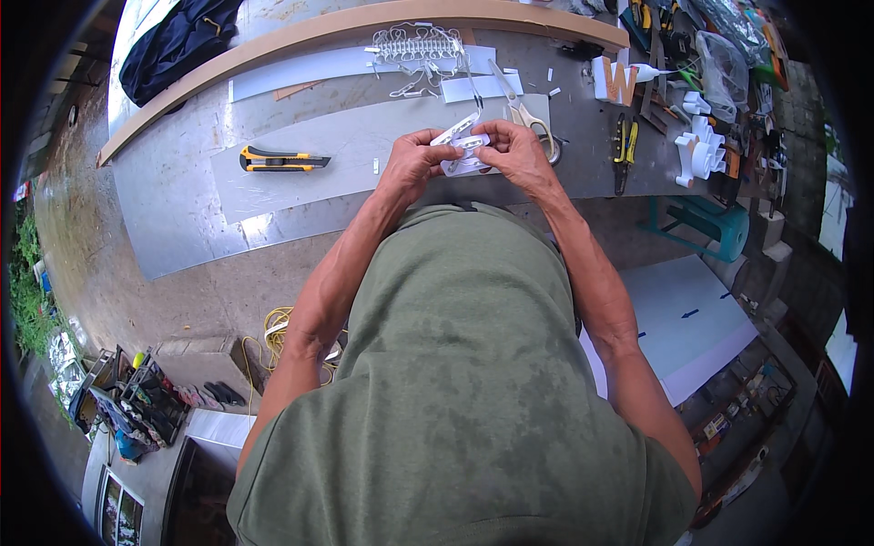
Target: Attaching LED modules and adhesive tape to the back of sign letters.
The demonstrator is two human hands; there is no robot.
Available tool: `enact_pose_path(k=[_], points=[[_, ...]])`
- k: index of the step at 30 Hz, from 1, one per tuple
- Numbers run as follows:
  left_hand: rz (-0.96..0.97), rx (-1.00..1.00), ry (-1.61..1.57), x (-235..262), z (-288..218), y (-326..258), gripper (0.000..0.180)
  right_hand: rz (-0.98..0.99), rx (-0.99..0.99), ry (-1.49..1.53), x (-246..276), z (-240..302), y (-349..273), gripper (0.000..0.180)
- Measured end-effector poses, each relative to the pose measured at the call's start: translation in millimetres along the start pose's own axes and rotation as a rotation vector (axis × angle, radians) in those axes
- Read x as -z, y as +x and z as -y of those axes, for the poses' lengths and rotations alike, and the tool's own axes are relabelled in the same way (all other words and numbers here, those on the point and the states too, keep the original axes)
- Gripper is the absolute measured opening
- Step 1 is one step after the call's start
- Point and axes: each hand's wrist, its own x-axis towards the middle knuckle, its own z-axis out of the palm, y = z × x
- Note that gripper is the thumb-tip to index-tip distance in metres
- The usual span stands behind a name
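Observation:
In front of my chest, both hands hold a small white piece fitted with white LED modules (472,143). My left hand (407,166) pinches its left side between thumb and fingers. From the other side my right hand (517,156) closes on it, thumb and index finger on a module. Thin wire rises from the piece toward a bundle of white LED modules (417,47) farther back. Scissors (537,126) with pale handles lie just beyond my right hand, partly hidden by it. My fingers cover parts of the piece, so its full outline is hidden.
A yellow-black utility knife (284,160) lies left on the metal table (182,214). Yellow-handled pliers (625,146), white cut shapes (701,150) and jumbled tools are at right. A long brown strip (364,20) runs along the back. A teal stool (719,227) stands below right.

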Motion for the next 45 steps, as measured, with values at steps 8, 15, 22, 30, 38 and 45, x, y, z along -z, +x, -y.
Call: enact_pose_path(k=[8,15,22,30,38,45], points=[[-0.122,-0.141,0.019,-0.7,2.2,-1.5,0.035,-0.337,0.298,-0.394,-14.5,0.7,-6.6,0.037],[-0.201,-0.244,0.064,-3.6,-0.7,-6.0,0.031,-0.381,0.234,-0.451,-25.8,5.5,-2.5,0.012],[-0.226,-0.494,0.321,-12.3,-2.0,-10.1,0.026,-0.289,-0.011,0.06,-25.5,-4.4,8.7,0.02],[-0.312,-0.578,0.555,-18.5,-5.2,-12.3,0.024,-0.295,-0.178,0.271,-28.5,-3.4,10.5,0.017],[-0.339,-0.601,0.574,-18.6,-5.1,-12.3,0.021,-0.253,-0.285,0.581,-36.4,0.7,9.8,0.012],[-0.304,-0.591,0.466,-14.8,-4.6,-10.3,0.023,-0.212,-0.288,0.647,-35.8,8.8,5.2,0.011]])
